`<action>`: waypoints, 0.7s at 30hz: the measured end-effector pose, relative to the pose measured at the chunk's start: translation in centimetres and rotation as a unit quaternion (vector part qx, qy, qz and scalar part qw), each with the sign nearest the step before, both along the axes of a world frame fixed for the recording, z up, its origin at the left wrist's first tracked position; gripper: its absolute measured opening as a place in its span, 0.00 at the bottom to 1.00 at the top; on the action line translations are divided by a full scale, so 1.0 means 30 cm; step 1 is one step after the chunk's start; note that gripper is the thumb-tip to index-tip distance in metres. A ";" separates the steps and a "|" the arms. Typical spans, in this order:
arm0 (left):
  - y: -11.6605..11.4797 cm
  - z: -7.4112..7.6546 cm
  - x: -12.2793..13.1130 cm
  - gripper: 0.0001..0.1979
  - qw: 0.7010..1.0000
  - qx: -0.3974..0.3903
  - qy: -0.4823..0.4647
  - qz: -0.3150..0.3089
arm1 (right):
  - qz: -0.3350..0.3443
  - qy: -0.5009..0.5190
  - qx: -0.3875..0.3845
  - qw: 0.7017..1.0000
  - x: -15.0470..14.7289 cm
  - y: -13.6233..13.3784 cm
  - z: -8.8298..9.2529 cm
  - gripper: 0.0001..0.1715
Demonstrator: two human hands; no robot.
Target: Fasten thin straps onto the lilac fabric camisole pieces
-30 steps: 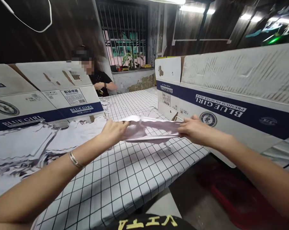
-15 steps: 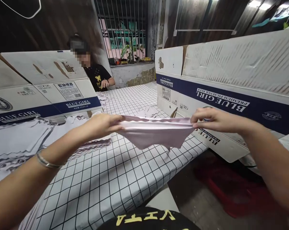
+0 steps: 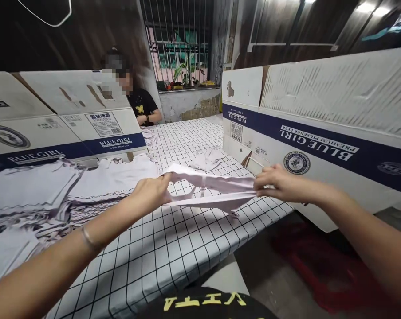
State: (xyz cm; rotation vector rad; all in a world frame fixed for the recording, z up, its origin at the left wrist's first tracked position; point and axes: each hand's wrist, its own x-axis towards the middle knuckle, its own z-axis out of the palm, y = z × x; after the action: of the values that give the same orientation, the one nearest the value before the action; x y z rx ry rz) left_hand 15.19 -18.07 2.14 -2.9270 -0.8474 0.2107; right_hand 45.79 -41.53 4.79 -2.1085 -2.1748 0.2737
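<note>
A pale lilac garment [image 3: 214, 204] is stretched between my two hands, just above the table. My left hand [image 3: 154, 188] is closed on its left end, thumb and fingers pinching the cloth. At the opposite end my right hand [image 3: 273, 181] grips it, fingers folded over the edge. The garment's upper and lower edges are spread apart, and thin straps show in the gap. Behind it a similar pale garment [image 3: 207, 158] lies loose on the checked tablecloth [image 3: 147, 248]. Stacks of like garments [image 3: 110, 181] are beside my left forearm.
White and blue cardboard boxes stand at left [image 3: 77, 128] and right [image 3: 320, 124]. A person in a black shirt [image 3: 143, 106] sits behind the left box. Below the table's right edge is a red object [image 3: 320, 266], blurred. A barred window [image 3: 180, 44] is at the back.
The garment has gone from hanging flat to lying lower and opened out, with a gap between its edges. Both hands have moved down slightly. The other person's hand has lowered.
</note>
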 end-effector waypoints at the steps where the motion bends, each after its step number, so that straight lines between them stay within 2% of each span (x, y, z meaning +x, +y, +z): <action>1: -0.005 -0.015 -0.006 0.30 1.000 -0.005 0.003 -0.004 | -0.004 0.001 -0.007 1.000 0.004 -0.004 -0.008 0.21; 5: -0.041 -0.073 -0.010 0.31 0.996 -0.049 0.079 -0.015 | 0.003 0.015 -0.071 0.997 -0.009 0.006 -0.053 0.18; 8: -0.091 -0.075 -0.026 0.30 0.995 -0.053 0.076 -0.028 | -0.016 0.037 -0.065 0.997 -0.025 -0.002 -0.065 0.17; 10: -0.113 -0.041 -0.050 0.31 0.997 -0.052 0.044 -0.020 | -0.017 0.063 -0.051 0.997 -0.025 -0.027 -0.046 0.17; 12: -0.103 0.016 -0.074 0.30 0.997 -0.069 -0.013 -0.009 | -0.007 0.085 -0.022 0.996 -0.009 -0.054 -0.007 0.17; 15: -0.015 0.106 -0.079 0.21 0.982 -0.157 -0.103 -0.020 | -0.027 0.076 0.035 0.996 0.049 -0.059 0.059 0.17; 18: 0.115 0.171 -0.030 0.18 0.961 -0.226 -0.153 -0.043 | -0.084 0.051 0.032 0.995 0.130 0.007 0.112 0.19; 21: 0.210 0.222 0.061 0.16 0.963 -0.191 -0.184 -0.052 | -0.124 0.003 0.045 0.991 0.214 0.128 0.160 0.18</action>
State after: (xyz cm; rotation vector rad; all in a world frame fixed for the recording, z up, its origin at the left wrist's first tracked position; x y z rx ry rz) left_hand 17.02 -11.78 8.80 -3.4302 -0.7590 -0.2119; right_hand 52.22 -37.68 9.60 -2.2911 -1.8576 0.1562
